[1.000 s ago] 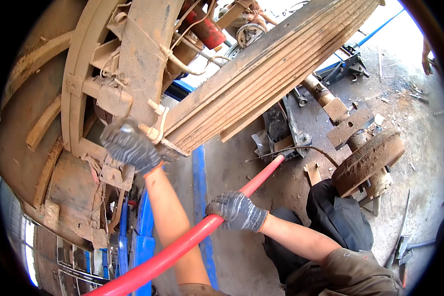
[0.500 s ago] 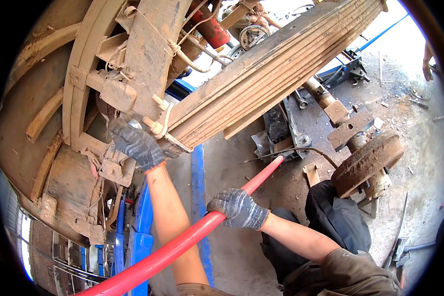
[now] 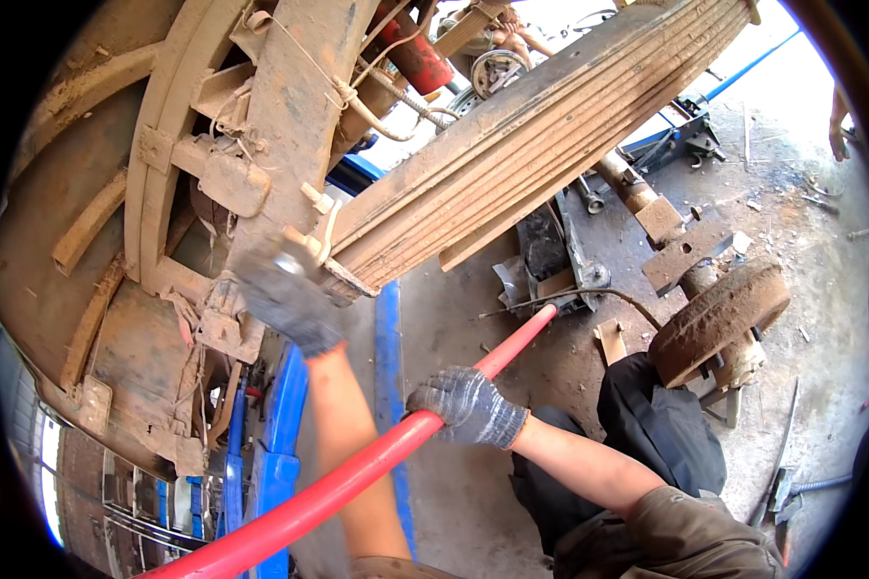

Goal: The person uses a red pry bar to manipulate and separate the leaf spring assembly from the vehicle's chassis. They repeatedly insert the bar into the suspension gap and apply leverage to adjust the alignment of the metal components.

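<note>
- I see the right hand, in a grey glove, with its fingers wrapped around the red bar.
- This bar lies on a slant: it comes from the lower left edge, crosses in front of the left forearm, and has its tip near a black metal part.
- The left hand, gloved too, is blurred beside the lower end of the leaf spring. I cannot tell whether it pinches something; a small bright metallic spot shows at its fingers.
- Just above this hand I see a bolt by the spring end.
- The spring rises from there toward the upper right.
- At the left I find the rusty frame.
- A dirty drum stands near the person's dark trousers.
</note>
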{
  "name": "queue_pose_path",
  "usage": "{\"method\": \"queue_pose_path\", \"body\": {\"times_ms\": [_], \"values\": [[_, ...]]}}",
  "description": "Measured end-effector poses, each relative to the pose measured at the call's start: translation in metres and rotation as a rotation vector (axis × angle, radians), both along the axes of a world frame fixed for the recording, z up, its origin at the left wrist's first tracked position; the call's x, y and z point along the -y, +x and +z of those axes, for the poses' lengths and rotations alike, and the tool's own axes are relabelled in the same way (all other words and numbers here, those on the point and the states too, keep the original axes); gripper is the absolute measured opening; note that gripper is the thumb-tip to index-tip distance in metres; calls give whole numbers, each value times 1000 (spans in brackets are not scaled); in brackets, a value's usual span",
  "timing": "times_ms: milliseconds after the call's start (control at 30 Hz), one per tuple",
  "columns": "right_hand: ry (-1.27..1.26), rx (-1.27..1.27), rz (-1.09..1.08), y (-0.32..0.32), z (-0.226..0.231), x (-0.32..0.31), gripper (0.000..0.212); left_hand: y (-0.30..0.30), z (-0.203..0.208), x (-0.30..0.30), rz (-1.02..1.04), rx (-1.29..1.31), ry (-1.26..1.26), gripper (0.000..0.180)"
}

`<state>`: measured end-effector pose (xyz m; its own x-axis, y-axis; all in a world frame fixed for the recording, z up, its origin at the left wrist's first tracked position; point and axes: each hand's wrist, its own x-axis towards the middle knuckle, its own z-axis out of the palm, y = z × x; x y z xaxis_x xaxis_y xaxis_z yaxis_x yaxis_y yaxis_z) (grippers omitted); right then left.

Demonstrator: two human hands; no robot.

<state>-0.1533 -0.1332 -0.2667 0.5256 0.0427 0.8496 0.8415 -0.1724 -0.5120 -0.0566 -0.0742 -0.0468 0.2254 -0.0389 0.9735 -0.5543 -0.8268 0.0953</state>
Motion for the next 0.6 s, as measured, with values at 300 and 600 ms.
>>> {"method": "queue_pose_path", "body": {"times_ms": [300,600], "values": [[3,2,26,-1,1,-5,34,14,27,-1,-138,278,339,26],[-38,-9,1,-1,0,3,35,13,25,4,-391,252,303,19]]}}
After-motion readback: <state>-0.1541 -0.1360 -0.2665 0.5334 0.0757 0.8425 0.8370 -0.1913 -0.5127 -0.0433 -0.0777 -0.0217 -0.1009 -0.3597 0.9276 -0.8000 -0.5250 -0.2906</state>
